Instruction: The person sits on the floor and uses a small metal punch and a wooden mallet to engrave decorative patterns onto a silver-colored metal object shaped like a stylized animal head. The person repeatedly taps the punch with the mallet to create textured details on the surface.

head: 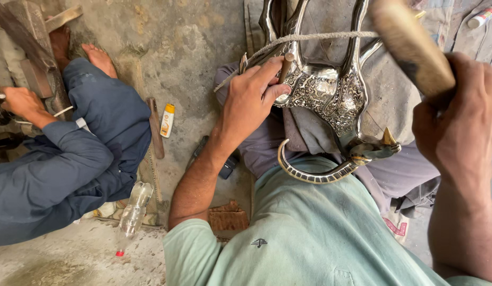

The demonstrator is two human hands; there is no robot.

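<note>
Centre-top of frame, ornate metal piece (330, 95) across the lap — likely heavy, stiff, slick, best held by its bars — left hand (251, 98) pinching a punch (286, 66) on it, right hand (460, 124) gripping a mallet (413, 45).

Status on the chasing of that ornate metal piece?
Done: dense floral relief covers the central panel of the metal piece. In hand: left hand sets a punch on its left edge; right hand holds a wooden mallet raised. Left: curved arms look plain.
</note>
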